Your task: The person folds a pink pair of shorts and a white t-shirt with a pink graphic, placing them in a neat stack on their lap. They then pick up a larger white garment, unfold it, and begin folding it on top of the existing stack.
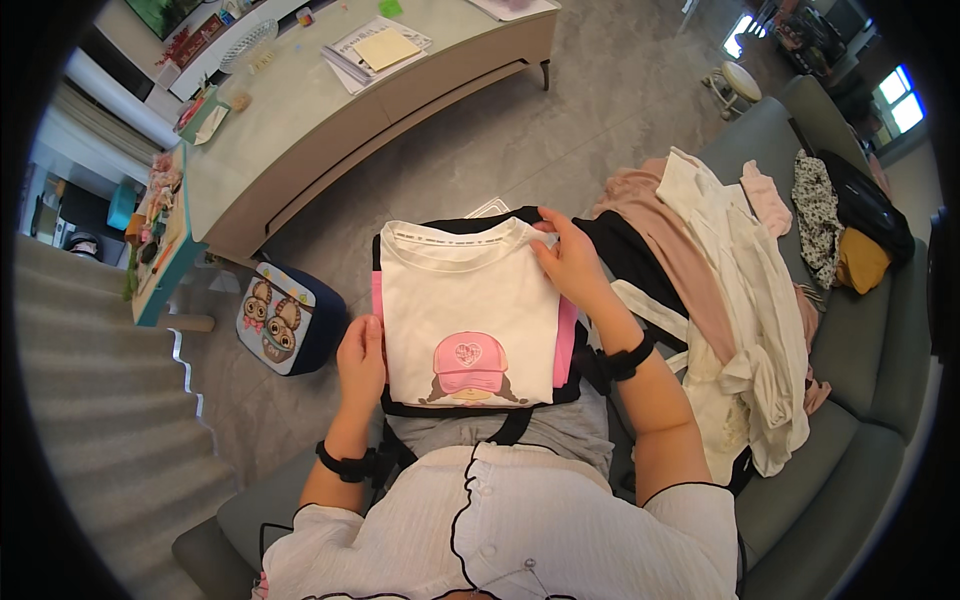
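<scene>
A folded white T-shirt (465, 300) lies flat over my lap, its ribbed collar at the far end. A printed figure in a pink cap shows on its near half. Pink cloth (566, 352) sticks out below it on both sides, and black cloth (480, 223) shows at the bottom of this stack. My right hand (571, 259) holds the shirt's far right corner, thumb on the white fabric. At the left edge of the stack, my left hand (362, 364) touches the side with its thumb upward; its other fingers are largely hidden.
Loose white clothes (720, 247) and a pink garment (675, 255) are heaped on the grey-green sofa (840, 337) to my right. A dark blue bag (319, 322) with cartoon animals stands on the floor at left. Ahead is a long low cabinet (360, 127) with papers (375, 49).
</scene>
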### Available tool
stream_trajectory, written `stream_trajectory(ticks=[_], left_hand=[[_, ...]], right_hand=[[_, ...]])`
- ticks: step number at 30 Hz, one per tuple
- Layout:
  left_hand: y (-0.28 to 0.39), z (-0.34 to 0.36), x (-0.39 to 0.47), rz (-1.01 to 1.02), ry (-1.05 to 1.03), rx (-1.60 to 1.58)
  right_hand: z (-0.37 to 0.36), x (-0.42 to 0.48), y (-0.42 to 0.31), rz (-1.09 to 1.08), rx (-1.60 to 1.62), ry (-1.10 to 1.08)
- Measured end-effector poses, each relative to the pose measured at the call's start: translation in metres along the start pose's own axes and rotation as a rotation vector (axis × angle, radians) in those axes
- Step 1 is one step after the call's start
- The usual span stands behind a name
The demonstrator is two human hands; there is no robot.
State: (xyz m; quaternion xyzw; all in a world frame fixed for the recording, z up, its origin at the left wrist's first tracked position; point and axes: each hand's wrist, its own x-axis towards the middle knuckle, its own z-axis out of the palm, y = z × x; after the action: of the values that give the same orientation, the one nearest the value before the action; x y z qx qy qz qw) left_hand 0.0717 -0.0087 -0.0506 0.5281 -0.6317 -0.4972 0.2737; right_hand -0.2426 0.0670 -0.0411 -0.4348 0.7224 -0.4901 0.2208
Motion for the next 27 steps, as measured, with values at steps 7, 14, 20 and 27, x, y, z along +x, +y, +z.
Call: stream_trajectory(ticks=[7,14,20,27], left_hand=[[0.015,0.007,0.004,-0.322,-0.237,-0.394],[0.031,0.015,-0.014,0.272,0.089,0.056],[-0.019,0.004,0.006,0.073,-0.069,0.080],[-0.013,0.021,0.001,0.111,-0.015,-0.094]], right_hand=[[-0.001,0.000,0.014,-0.052,-0.032,0.004],[-0.007,-0.007,0.021,-0.002,0.138,0.037],[0.000,-0.008,0.027,0.013,0.103,0.023],[0.002,-0.017,0.018,-0.044,-0.037,0.058]])
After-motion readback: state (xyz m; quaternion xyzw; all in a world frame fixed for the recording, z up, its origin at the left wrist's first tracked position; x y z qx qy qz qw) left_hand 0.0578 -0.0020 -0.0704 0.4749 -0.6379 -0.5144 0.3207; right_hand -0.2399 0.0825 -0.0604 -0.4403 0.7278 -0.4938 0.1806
